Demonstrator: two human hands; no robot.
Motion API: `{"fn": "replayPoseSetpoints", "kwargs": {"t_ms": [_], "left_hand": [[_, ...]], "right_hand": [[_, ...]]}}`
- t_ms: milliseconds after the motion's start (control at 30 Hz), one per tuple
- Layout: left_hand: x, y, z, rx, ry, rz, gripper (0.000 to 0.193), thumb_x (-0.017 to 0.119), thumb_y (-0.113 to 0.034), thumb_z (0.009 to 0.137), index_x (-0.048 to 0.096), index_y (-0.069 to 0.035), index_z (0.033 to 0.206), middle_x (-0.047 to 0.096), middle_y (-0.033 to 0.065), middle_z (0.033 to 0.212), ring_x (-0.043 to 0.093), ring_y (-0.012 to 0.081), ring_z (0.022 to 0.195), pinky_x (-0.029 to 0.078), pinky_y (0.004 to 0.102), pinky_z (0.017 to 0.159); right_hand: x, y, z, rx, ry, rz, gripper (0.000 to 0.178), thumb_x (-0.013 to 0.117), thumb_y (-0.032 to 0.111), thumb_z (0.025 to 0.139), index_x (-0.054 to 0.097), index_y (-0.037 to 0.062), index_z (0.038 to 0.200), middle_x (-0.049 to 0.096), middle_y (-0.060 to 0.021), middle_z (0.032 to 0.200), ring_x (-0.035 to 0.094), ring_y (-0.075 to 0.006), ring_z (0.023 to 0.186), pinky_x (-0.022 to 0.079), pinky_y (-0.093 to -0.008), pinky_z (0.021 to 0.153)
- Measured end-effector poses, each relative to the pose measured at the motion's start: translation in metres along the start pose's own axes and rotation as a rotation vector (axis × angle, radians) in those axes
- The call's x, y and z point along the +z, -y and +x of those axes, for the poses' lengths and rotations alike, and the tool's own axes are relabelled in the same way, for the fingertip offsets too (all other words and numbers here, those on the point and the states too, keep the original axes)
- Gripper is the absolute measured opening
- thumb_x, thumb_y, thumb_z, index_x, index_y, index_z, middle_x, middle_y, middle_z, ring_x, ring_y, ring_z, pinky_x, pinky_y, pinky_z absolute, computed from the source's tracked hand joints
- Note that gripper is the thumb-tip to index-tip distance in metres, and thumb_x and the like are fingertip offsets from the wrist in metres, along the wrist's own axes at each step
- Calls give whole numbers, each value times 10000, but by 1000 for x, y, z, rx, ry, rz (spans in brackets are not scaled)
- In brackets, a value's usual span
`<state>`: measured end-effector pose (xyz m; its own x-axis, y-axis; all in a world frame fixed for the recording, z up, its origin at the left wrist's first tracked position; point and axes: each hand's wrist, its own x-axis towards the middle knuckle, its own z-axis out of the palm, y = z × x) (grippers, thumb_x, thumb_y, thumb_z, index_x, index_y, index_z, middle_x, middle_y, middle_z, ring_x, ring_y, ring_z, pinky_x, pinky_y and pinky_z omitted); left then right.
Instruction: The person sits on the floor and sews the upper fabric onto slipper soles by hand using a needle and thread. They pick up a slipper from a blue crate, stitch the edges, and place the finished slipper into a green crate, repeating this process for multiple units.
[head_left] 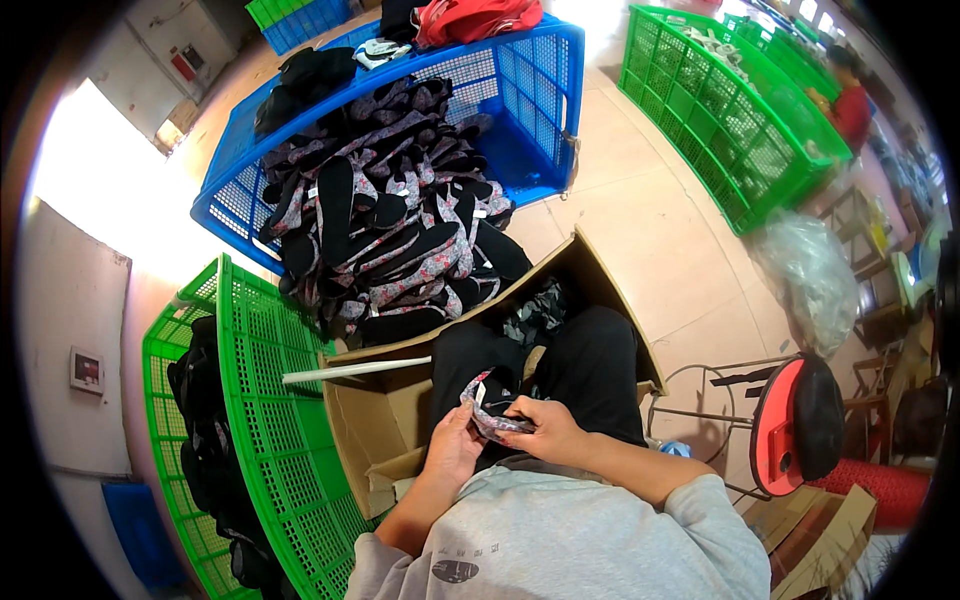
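Over my lap, both my hands are on a slipper point(486, 419) with a grey-and-pink floral band and a dark inside. My left hand point(455, 446) grips its left edge with bent fingers. Thumb on top, my right hand point(548, 432) pinches the right end of the band. An open cardboard box point(615, 300) surrounds my legs, with a dark patterned piece point(538, 313) in its far part. Just beyond it, a big heap of similar slippers point(400, 250), black-soled with floral sides, spills out of a blue crate point(530, 110).
A green crate point(275, 420) with black items stands at my left; a white rod point(355, 370) reaches toward it. On the right are a red-and-black stool point(785, 430), a plastic bag point(808, 275), a long green crate point(720, 120) and a person point(852, 105).
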<state>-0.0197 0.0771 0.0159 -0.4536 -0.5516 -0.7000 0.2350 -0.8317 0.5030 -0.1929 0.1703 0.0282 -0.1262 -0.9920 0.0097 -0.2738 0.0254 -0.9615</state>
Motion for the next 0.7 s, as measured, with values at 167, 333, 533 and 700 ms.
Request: {"fn": "replayPoseSetpoints", "kwargs": {"t_ms": [167,333,533,700], "left_hand": [[-21,-22,11,-13,20,23,139,656,-213,965,598,-96,1012,661,26,976,632,167,920,513,359,843],[-6,-26,10,210,-200,217,128,625,-118,973,545,-80,879,639,27,833,624,130,728,537,296,671],[-21,-16,26,758,-298,842,128,674,-117,937,585,-49,874,596,-8,739,544,82,616,448,251,560],[6,-27,14,1063,-382,1346,101,685,-68,874,596,-23,856,577,91,742,573,199,643,473,337,614]], "right_hand": [[11,8,22,26,61,41,274,748,230,848,549,49,903,652,-152,775,644,-317,670,474,-393,585],[16,6,40,57,55,18,287,720,246,865,522,43,910,635,-164,756,628,-358,680,466,-423,602],[23,-6,58,157,-11,-18,321,704,287,850,505,45,919,611,-191,737,616,-419,718,460,-484,626],[29,-8,87,103,-7,-109,299,686,243,820,565,45,1008,655,-222,825,628,-447,799,482,-508,667]]}}
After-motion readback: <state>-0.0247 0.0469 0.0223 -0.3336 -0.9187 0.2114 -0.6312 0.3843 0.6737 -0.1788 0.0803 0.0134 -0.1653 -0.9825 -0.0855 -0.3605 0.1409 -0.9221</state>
